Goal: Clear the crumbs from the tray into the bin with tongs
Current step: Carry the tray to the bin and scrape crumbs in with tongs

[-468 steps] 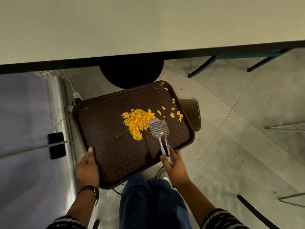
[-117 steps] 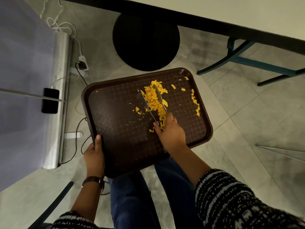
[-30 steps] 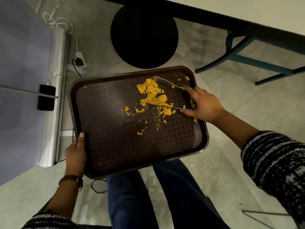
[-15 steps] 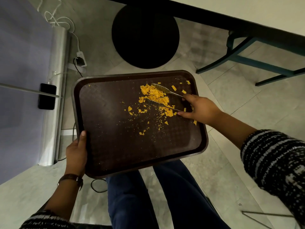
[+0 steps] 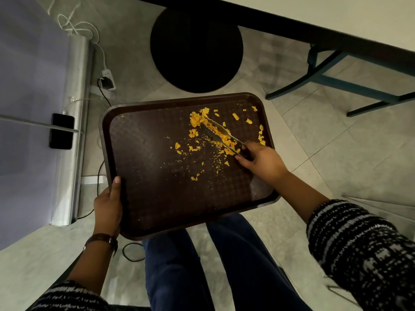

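A dark brown tray [image 5: 157, 194] is held in the air above my legs. My left hand [image 5: 107, 205] grips its near left edge. Orange crumbs [image 5: 197, 118] lie heaped and scattered over the tray's far right part. My right hand [image 5: 260, 160] holds metal tongs [image 5: 219, 135], whose two arms point up and left and close around a strip of crumbs. The round black bin [image 5: 196, 50] stands on the floor just beyond the tray's far edge.
A table edge [image 5: 314, 34] with dark blue legs [image 5: 336, 81] runs across the top right. A metal post base [image 5: 74, 131], a black box [image 5: 61, 134] and cables with a power strip [image 5: 107, 79] lie at the left. Tiled floor surrounds me.
The tongs' arms have narrowed over the last second, pinching in on the crumb heap. My right hand has slid toward me along the tray. The tray sits slightly lower in view.
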Tool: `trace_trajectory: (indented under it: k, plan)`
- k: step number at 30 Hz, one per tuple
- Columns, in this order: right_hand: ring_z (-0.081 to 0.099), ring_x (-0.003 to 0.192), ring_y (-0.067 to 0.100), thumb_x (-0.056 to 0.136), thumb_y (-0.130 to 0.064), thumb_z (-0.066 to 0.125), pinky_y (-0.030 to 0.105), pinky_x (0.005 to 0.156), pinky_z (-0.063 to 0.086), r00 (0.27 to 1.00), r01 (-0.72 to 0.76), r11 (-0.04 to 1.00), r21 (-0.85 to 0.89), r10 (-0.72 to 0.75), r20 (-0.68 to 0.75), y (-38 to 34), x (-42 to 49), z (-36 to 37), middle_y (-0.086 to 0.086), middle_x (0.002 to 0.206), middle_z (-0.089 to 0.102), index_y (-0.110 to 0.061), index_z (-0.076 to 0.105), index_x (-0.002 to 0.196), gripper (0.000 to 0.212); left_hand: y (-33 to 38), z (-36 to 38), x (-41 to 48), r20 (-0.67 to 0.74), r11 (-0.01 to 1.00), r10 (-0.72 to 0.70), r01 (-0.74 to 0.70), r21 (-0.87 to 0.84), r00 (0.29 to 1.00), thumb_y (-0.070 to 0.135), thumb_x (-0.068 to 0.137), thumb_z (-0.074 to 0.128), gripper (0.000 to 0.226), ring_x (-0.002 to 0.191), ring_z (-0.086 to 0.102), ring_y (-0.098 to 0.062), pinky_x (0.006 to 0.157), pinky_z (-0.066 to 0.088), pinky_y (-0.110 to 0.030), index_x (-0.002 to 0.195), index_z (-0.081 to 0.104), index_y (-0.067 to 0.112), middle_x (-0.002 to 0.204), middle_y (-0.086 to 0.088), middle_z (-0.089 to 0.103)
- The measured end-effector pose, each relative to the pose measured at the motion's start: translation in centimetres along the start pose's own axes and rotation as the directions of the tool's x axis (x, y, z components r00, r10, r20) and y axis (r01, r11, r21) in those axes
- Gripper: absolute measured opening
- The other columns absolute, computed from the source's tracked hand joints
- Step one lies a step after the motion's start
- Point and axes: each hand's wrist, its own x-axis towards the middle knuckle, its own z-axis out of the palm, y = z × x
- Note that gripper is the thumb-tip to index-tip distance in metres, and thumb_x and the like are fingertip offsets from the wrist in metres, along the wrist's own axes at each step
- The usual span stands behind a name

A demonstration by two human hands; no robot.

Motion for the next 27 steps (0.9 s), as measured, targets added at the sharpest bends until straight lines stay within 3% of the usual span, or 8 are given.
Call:
trace_trajectory:
  k: [4, 9, 12, 15, 18, 23, 27]
  plan:
    - [0.048, 0.063, 0.009, 0.087, -0.036, 0.065, 0.02, 0.053, 0.032, 0.998, -0.053, 0.993, 0.102, 0.05, 0.027, -0.2, 0.1, -0.3, -0.009, 0.071, 0.052, -0.015, 0.06, 0.096, 0.024, 0.1, 0.5, -0.1, -0.028, 0.999, 0.009, -0.008, 0.04, 1.0, 0.049, 0.094, 0.04, 0.053, 0.065, 0.049, -0.015, 0.058, 0.038, -0.021, 0.089, 0.059, -0.001, 0.07, -0.004, 0.054]
    - [0.057, 0.071, 0.02, 0.084, -0.032, 0.068, 0.029, 0.063, 0.044, 0.991, -0.127, 0.971, 0.204, 0.118, 0.054, 0.3, -0.9, -0.7, 0.005, 0.078, 0.062, -0.014, 0.059, 0.09, 0.021, -0.3, 0.8, 0.1, -0.025, 0.998, -0.005, 0.006, 0.056, 1.0, 0.049, 0.094, 0.041, 0.053, 0.072, 0.051, -0.023, 0.062, 0.038, -0.024, 0.089, 0.059, -0.001, 0.07, -0.005, 0.054]
    - [0.059, 0.071, 0.021, 0.084, -0.031, 0.069, 0.033, 0.065, 0.049, 0.983, -0.181, 0.95, 0.254, 0.178, 0.037, 1.2, -1.8, -0.9, 0.005, 0.077, 0.063, -0.013, 0.062, 0.091, 0.02, -0.8, 0.7, 0.5, -0.054, 0.998, -0.043, 0.046, 0.046, 0.998, 0.05, 0.094, 0.041, 0.054, 0.078, 0.051, -0.025, 0.068, 0.039, -0.03, 0.087, 0.058, 0.0, 0.073, -0.01, 0.054]
    - [0.044, 0.056, 0.013, 0.084, -0.028, 0.069, 0.031, 0.058, 0.039, 0.973, -0.223, 0.935, 0.275, 0.231, 0.004, 2.6, -2.5, -0.9, -0.002, 0.059, 0.048, -0.012, 0.061, 0.084, 0.018, -1.0, 0.3, 0.7, -0.084, 0.997, -0.035, 0.04, 0.067, 0.996, 0.05, 0.094, 0.041, 0.054, 0.074, 0.048, -0.026, 0.065, 0.036, -0.03, 0.082, 0.056, 0.0, 0.071, -0.012, 0.051]
    - [0.04, 0.051, 0.011, 0.085, -0.029, 0.068, 0.027, 0.055, 0.035, 0.952, -0.285, 0.927, 0.245, 0.303, -0.036, 4.1, -2.7, -0.6, -0.004, 0.056, 0.044, -0.008, 0.063, 0.09, 0.022, -1.3, -0.5, 0.9, -0.113, 0.994, -0.028, 0.04, 0.104, 0.993, 0.048, 0.095, 0.04, 0.054, 0.064, 0.043, -0.022, 0.068, 0.033, -0.032, 0.079, 0.054, -0.001, 0.066, -0.009, 0.047]
    - [0.053, 0.064, 0.021, 0.085, -0.035, 0.066, 0.031, 0.062, 0.044, 0.909, -0.399, 0.897, 0.189, 0.414, -0.049, 5.7, -1.9, 0.6, 0.004, 0.072, 0.057, -0.009, 0.063, 0.103, 0.032, -2.3, -2.3, 1.2, -0.145, 0.987, -0.112, 0.126, 0.094, 0.983, 0.055, 0.092, 0.042, 0.05, 0.064, 0.044, -0.019, 0.077, 0.036, -0.034, 0.063, 0.046, 0.014, 0.067, 0.001, 0.045]
    - [0.062, 0.094, 0.026, 0.081, -0.046, 0.067, 0.031, 0.075, 0.047, 0.844, -0.53, 0.837, 0.137, 0.537, -0.016, 6.2, -0.9, 1.8, 0.011, 0.11, 0.065, -0.009, 0.059, 0.119, 0.053, -2.5, -2.9, 0.6, -0.152, 0.986, -0.112, 0.128, 0.104, 0.982, 0.052, 0.093, 0.04, 0.047, 0.071, 0.045, -0.025, 0.079, 0.035, -0.033, 0.061, 0.043, 0.018, 0.067, 0.003, 0.045]
